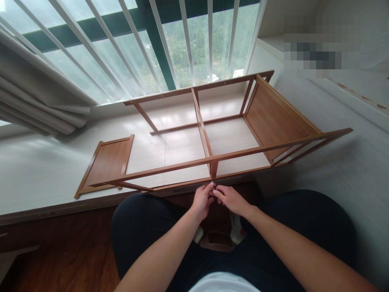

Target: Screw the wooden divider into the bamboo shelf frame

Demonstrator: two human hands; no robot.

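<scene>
A wooden frame lies on its side on the pale window ledge, with a crossbar in its middle and a solid panel at its right end. Close to the near rail, below the crossbar joint, my left hand and my right hand meet with fingertips pinched. Between them is something thin and small, too tiny to name. Which hand bears its weight is unclear. A second, loose wooden panel rests flat at the left, partly behind the frame's near left end.
Behind the ledge is a window with white bars. A grey curtain hangs at the left, and a pale wall stands at the right. My knees are close to the ledge's front edge, over a dark wooden floor.
</scene>
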